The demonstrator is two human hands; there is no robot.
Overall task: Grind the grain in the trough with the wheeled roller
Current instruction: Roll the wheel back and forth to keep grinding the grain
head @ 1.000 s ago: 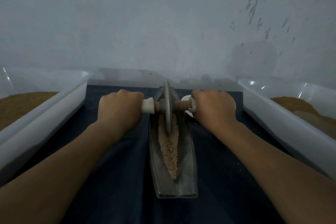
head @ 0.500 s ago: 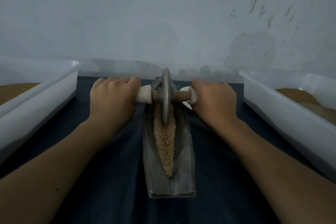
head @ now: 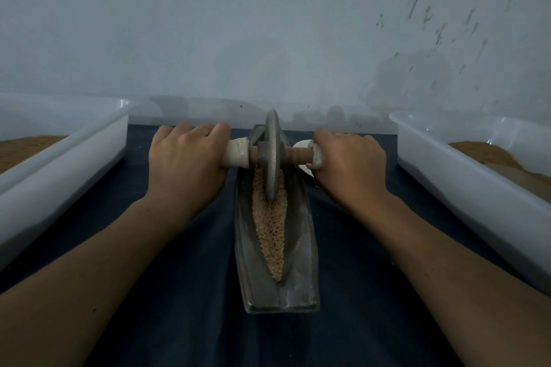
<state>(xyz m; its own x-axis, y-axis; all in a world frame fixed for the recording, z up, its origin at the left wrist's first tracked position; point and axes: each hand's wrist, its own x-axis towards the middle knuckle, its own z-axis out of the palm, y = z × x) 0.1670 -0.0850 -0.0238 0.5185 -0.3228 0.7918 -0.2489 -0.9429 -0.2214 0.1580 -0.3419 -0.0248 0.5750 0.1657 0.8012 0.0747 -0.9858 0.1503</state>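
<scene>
Both ends of the wheeled roller [head: 272, 158] are gripped, left hand [head: 187, 158] and right hand [head: 348, 164] curled round them; grain [head: 269, 226] is ground far in the trough [head: 301, 247]; a level pull-back is needed.

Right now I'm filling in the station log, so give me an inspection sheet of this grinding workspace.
Surface: dark cloth spread under the trough and both forearms.
Job's things: metal trough lies lengthwise on the cloth, with a strip of grain along its channel; wheeled roller stands upright near the far end, its edge in the grain.
Clutter: white object behind the right hand, mostly hidden, kind unclear.
Hands: left hand and right hand each grip one end of the roller's axle.
Cables: nothing seen.
Surroundings: left white tub and right white tub flank the cloth, each holding brown material; pale marked wall behind.
</scene>
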